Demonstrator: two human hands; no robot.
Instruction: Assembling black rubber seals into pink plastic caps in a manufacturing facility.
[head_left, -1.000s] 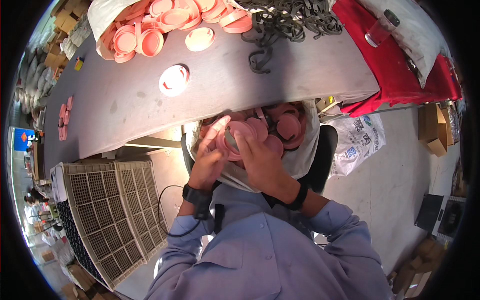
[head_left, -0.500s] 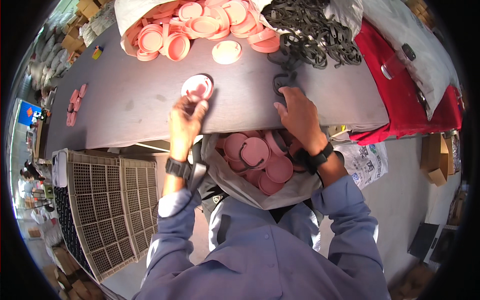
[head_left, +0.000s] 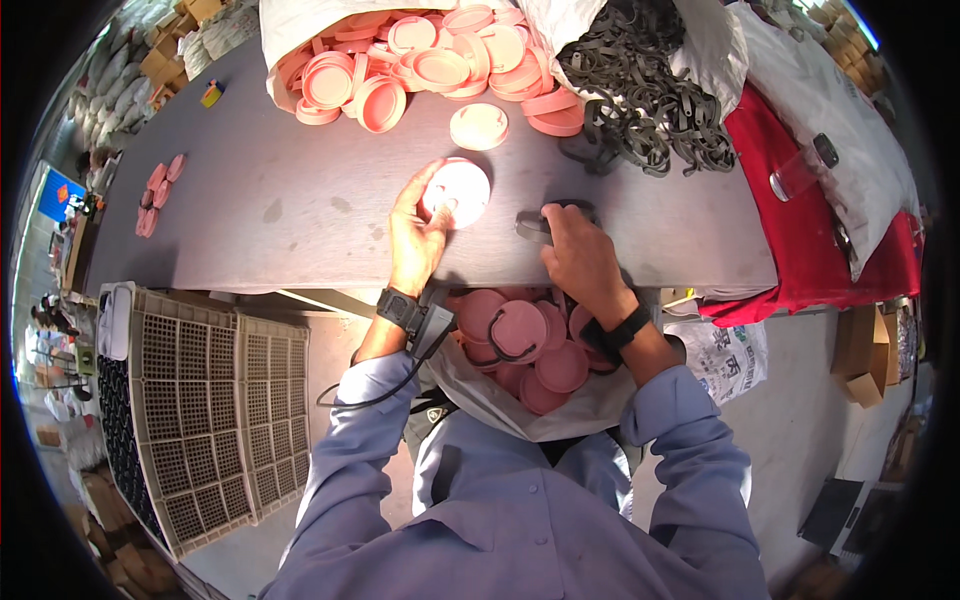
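My left hand grips a round pink lid above the table, with the thumb across its sunlit face. To its right, my right hand pinches a dark grey strap that curves out to the left of the fingers. Lid and strap are apart. Beyond my hands a single pink lid lies flat, in front of a white sack spilling many pink lids. Next to that is a tangled heap of dark straps. At my lap an open sack holds more lids, one with a dark strap on it.
Small pink pieces lie at the table's left. Red cloth covers the right end, with a clear jar on it. Plastic crates stand at lower left, and a cardboard box sits on the floor at right.
My left hand has lifted the lid and brought it rightward, closer to my right hand. The right hand has drawn the strap nearer, away from the heap. The view has shifted slightly.
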